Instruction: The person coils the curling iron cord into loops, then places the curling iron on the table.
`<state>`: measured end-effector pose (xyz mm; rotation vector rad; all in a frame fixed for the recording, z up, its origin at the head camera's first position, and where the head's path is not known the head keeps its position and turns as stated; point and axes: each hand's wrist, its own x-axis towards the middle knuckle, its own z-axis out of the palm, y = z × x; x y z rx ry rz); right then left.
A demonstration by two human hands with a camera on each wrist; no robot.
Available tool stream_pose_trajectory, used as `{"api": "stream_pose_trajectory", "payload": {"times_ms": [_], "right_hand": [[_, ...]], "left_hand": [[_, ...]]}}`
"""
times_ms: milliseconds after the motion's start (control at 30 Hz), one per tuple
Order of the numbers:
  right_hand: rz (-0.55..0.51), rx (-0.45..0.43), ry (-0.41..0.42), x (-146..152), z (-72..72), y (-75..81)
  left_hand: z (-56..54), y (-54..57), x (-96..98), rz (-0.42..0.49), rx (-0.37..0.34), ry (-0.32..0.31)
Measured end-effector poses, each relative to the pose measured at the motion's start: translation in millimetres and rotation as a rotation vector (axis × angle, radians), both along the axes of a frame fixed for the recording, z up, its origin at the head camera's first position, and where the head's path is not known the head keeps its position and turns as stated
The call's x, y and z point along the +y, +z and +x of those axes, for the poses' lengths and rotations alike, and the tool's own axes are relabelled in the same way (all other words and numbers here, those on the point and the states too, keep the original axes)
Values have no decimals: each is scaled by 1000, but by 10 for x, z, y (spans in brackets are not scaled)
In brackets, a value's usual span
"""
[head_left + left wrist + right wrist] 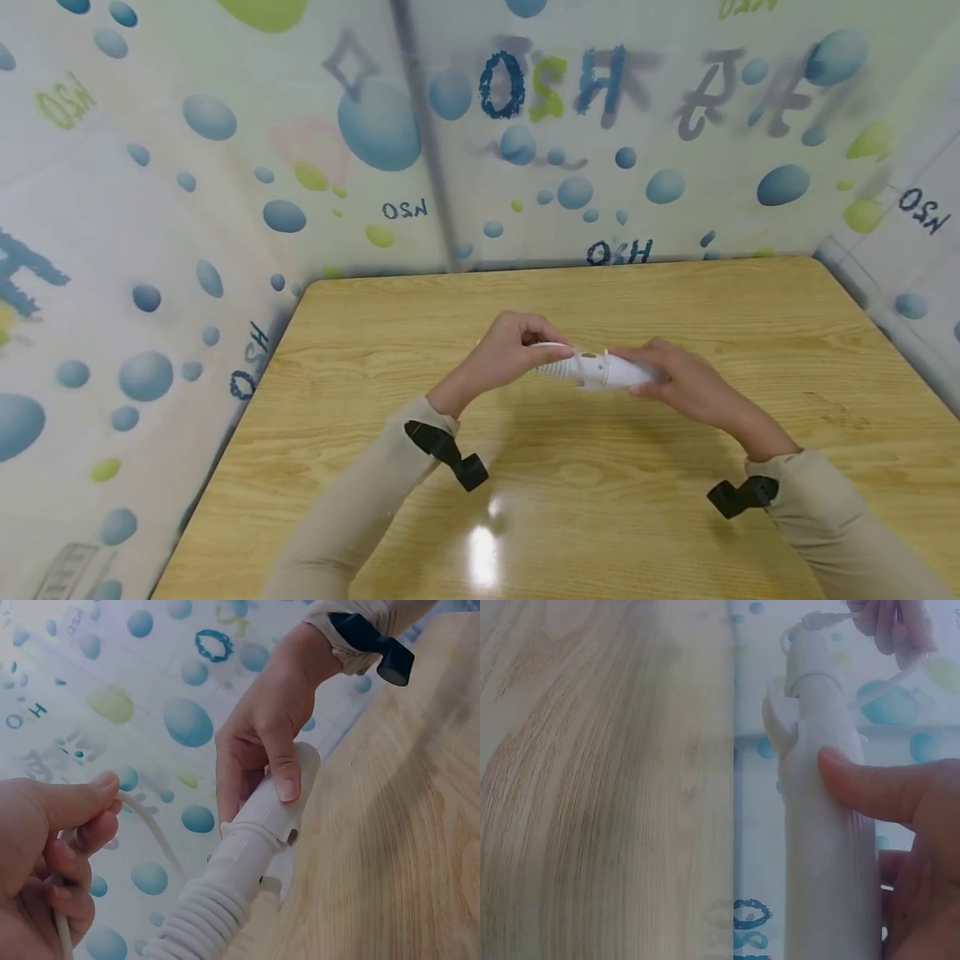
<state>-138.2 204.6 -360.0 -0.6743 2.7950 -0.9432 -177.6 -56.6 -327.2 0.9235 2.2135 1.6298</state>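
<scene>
A white tube-shaped handheld device (596, 369) is held over the wooden table, lying nearly level. Its thick body (821, 847) is gripped by my right hand (686, 379), thumb along its side. A small curved lever (778, 720) stands out from the body. White cord coils (199, 922) are wound in tight turns round the narrower end. My left hand (510, 350) pinches the loose length of cord (154, 829) between thumb and fingers beside those coils. More of the cord runs down through the left hand's curled fingers.
The wooden table (600, 517) spreads beneath both hands. A cloth wall (525, 200) printed with blue and green dots rises at the back and sides. Black wrist cameras are strapped over both sleeves (352, 492).
</scene>
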Motion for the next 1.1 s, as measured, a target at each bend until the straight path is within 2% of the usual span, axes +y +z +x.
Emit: {"api": "stream_pose_trajectory", "payload": {"times_ms": [233,400,633,833,1100], "right_hand": [[-32,43,-111,-43,17,51],[-46,88,-166,-60,20,99],[-72,167,-190,-100,56,162],[-122,187,-189,-105,132,225],[-229,146,-136,-135,257,335]], "left_hand": [[89,26,-45,14,7,50],[135,-33,-73,55,-29,113],[207,-209,-82,183,-56,144],[242,-373,-69,249,-110,188],[179,-471,-103,307,-147,134]]}}
